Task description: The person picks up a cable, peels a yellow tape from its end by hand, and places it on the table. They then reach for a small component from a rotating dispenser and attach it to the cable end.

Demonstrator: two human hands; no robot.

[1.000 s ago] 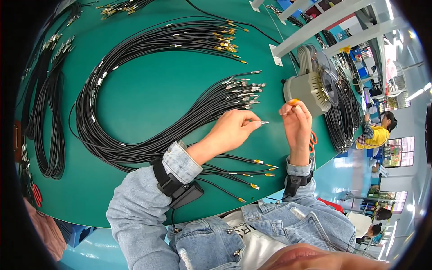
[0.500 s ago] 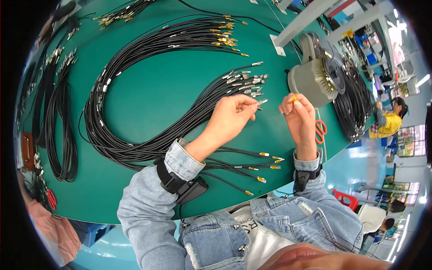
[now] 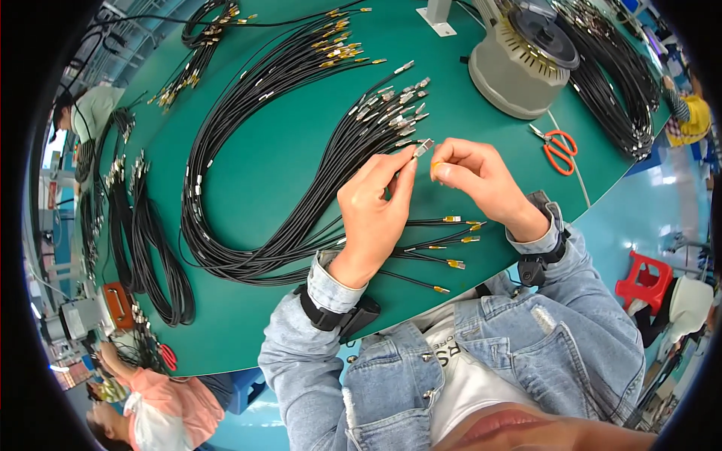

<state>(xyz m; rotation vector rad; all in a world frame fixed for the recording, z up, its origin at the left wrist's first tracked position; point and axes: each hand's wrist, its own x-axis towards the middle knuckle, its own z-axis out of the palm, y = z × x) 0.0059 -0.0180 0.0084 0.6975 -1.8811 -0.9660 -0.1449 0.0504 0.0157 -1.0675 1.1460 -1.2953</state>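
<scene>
Between thumb and forefinger, my left hand (image 3: 378, 212) pinches a black cable just behind its silver connector (image 3: 424, 149), which points up and to the right. Close beside it, my right hand (image 3: 485, 184) is closed on a small yellow-orange piece (image 3: 436, 170), mostly covered by the fingertips. A narrow gap separates the piece from the connector. Behind my left hand, a thick bundle of black cables (image 3: 282, 219) curves in a C shape. Its nearer ends carry silver connectors (image 3: 395, 109); the far ends have yellow-wrapped connectors (image 3: 342, 46). Several yellow-wrapped ends (image 3: 455, 264) lie under my left wrist.
Orange-handled scissors (image 3: 558, 148) lie right of my right hand on the green table (image 3: 248, 161). Beyond stands a grey round machine (image 3: 519, 64), with coiled black cables (image 3: 617, 83) beside it. More cable bundles (image 3: 158, 255) lie left. A co-worker (image 3: 169, 406) sits at lower left.
My hands have come closer together, the right one lowering toward the connector with the yellow piece. The silver connector in my left hand now shows more plainly. The whole view has shifted and turned.
</scene>
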